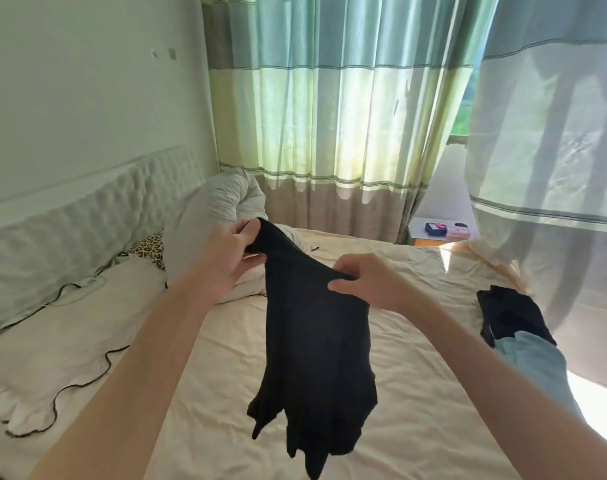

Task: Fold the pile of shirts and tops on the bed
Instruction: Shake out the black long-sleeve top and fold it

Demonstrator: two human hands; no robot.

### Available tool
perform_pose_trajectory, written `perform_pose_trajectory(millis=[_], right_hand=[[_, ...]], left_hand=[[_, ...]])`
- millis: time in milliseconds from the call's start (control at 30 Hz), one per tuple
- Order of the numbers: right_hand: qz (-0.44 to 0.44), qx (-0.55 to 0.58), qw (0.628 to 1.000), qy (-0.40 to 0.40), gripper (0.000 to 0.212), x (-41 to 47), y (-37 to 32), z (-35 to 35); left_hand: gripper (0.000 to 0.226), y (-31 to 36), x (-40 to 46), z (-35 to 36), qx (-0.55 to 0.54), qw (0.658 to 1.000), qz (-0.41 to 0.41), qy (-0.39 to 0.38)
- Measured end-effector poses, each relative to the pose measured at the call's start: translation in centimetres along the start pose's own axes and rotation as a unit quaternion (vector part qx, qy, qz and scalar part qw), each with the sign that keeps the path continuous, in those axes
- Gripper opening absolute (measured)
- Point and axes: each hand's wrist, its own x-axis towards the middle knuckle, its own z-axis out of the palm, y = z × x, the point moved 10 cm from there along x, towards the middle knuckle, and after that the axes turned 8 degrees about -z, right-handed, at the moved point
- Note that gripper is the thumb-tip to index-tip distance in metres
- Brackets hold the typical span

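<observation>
Black top (316,344) hangs limp and rumpled above the bed (416,341). Left hand (226,258) and right hand (368,282) each pinch its upper edge.

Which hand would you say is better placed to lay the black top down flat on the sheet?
Probably the right hand: it pinches the black top lower and nearer the open sheet. The left hand holds the other end higher, towards the pillows.

It was a home bedroom: a bed (381,271) with a padded headboard (97,202), pillows (52,323), and striped window curtains (323,98).
</observation>
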Motion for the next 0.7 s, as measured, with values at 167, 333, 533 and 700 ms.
perform_pose_trajectory(millis=[167, 333, 533, 700], right_hand=[[0.047, -0.147, 0.981, 0.118, 0.014, -0.7, 3.6, -3.0], [0.061, -0.184, 0.963, 0.189, 0.021, -2.2, 3.6, -5.2], [0.064, 0.187, 0.974, 0.108, 0.03, -2.8, 5.4, -3.4], [0.071, 0.467, 0.88, 0.049, 0.026, -4.5, 5.3, -1.2]], left_hand=[[0.021, 0.2, -1.4, 1.7, 0.168, 0.984, 0.024, -0.045], [0.02, -7.0, -3.6, 3.9, 0.347, 0.914, -0.061, -0.203], [0.019, -11.5, -4.3, 5.5, 0.399, 0.885, -0.066, -0.232], [0.013, -9.0, -2.1, 6.2, 0.314, 0.942, 0.029, -0.11]])
